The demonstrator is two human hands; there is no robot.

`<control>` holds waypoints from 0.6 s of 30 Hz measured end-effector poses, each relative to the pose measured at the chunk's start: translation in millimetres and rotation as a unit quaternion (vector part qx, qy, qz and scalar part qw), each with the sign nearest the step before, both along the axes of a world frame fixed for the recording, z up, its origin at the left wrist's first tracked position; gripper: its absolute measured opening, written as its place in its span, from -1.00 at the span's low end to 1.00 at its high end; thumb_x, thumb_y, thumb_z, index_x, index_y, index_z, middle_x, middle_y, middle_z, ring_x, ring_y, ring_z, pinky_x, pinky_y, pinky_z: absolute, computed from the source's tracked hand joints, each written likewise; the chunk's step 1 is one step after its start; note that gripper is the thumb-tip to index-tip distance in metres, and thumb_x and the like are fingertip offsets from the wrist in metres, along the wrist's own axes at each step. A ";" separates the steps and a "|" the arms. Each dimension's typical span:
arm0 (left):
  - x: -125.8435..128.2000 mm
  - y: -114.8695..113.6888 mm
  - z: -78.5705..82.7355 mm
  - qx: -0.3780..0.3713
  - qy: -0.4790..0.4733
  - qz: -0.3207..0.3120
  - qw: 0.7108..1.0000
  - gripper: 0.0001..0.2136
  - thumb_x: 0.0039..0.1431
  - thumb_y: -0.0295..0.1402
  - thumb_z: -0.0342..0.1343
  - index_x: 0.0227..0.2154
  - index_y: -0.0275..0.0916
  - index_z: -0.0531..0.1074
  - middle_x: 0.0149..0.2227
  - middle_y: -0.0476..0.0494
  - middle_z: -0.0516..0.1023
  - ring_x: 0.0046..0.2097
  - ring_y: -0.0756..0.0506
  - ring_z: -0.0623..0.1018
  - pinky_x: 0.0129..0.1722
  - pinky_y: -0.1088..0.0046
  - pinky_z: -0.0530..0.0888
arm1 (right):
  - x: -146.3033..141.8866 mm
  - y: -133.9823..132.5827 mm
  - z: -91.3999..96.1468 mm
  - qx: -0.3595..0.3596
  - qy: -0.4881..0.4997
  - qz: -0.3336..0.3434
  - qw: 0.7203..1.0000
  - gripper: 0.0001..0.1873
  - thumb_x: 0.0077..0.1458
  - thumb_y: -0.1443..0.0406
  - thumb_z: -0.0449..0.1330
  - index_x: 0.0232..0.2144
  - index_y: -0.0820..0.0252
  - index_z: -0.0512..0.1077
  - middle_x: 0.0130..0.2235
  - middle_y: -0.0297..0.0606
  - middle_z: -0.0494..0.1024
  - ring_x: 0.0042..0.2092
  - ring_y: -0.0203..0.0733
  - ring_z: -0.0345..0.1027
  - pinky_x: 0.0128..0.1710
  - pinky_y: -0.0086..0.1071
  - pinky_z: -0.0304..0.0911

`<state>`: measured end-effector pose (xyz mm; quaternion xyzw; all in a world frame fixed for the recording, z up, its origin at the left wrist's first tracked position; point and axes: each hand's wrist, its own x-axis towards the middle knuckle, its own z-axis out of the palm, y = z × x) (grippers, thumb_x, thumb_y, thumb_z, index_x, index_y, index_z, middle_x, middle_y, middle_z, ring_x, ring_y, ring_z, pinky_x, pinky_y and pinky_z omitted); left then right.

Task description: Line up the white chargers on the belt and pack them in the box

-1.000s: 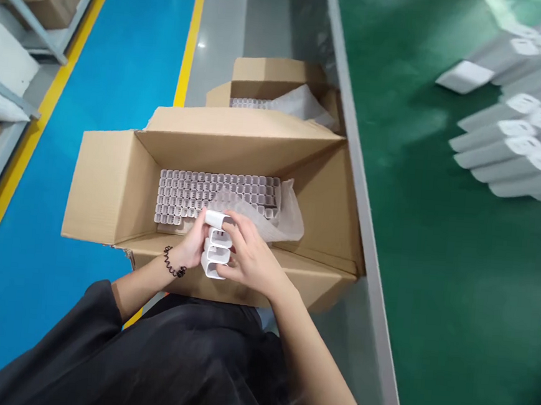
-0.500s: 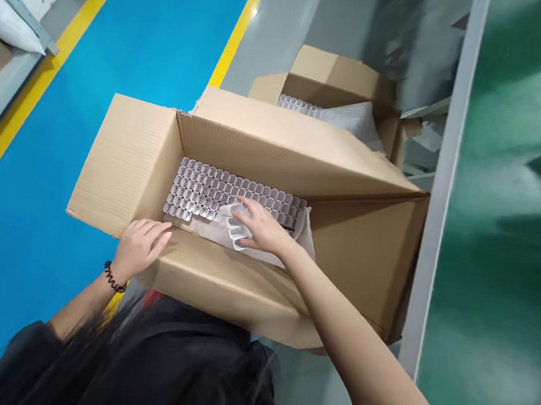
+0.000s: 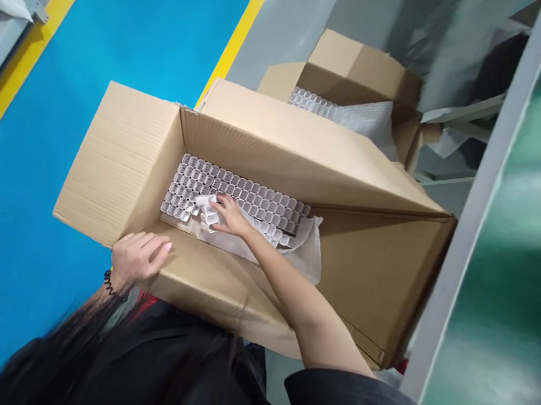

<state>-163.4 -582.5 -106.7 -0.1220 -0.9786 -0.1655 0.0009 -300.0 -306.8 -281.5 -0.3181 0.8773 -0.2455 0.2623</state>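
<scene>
The right hand (image 3: 232, 219) clamps a few white hollow pieces (image 3: 206, 200), at its fingertips. Beyond the grip lie packed rows of pieces (image 3: 190, 182); beneath it, a pale sheet (image 3: 310, 255). Nearer and leftward, the left hand (image 3: 135, 258) rests on the cardboard box (image 3: 227, 271); whether it grasps, I cannot tell.

Inside the large open carton (image 3: 369, 254), the right hand (image 3: 232, 216) covers part of the held white tubes (image 3: 206, 200), so their number cannot be told; some packed tubes (image 3: 252, 197) there are hidden too, their inner marks too small to read. Beyond the carton, a second carton (image 3: 357, 58) has its lower part hidden. Left of the carton a shelf (image 3: 4, 44) is cut off; right, a green surface (image 3: 529, 248) is blurred.
</scene>
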 end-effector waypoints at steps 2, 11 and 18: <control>-2.2 2.0 2.1 -0.003 -0.015 0.003 1.000 -0.79 0.31 -0.23 0.04 -0.26 -0.13 0.57 -0.28 -0.05 0.68 -0.29 -0.10 0.60 -0.31 0.33 0.32 | -0.7 23.7 -1.9 0.006 -0.035 -0.068 0.997 -0.16 -0.01 0.14 0.33 0.28 0.23 0.19 0.30 0.17 0.11 0.34 0.30 -0.05 0.25 0.19 -0.03; -36.3 8.5 28.1 0.016 -0.252 -0.051 0.966 -0.61 0.30 -0.05 -0.01 0.07 -0.08 0.45 0.04 -0.11 0.57 -0.02 -0.25 0.58 -0.15 0.31 0.46 | 27.7 105.5 56.0 -0.088 -0.195 -0.149 0.966 -0.24 -0.08 0.11 0.31 0.18 0.19 0.30 0.17 0.00 0.36 0.03 0.01 0.42 0.02 -0.09 0.37; -125.6 100.6 30.8 0.207 -0.242 -0.112 0.941 -0.04 -0.26 -0.13 0.45 0.26 -0.30 0.24 0.22 -0.41 0.37 0.14 -0.41 0.48 0.03 0.21 0.46 | -3.8 94.0 198.7 -0.308 -0.106 -0.114 0.939 -0.23 0.02 -0.01 0.31 0.22 0.03 0.22 0.26 -0.12 0.32 0.20 0.05 0.29 0.12 -0.06 0.35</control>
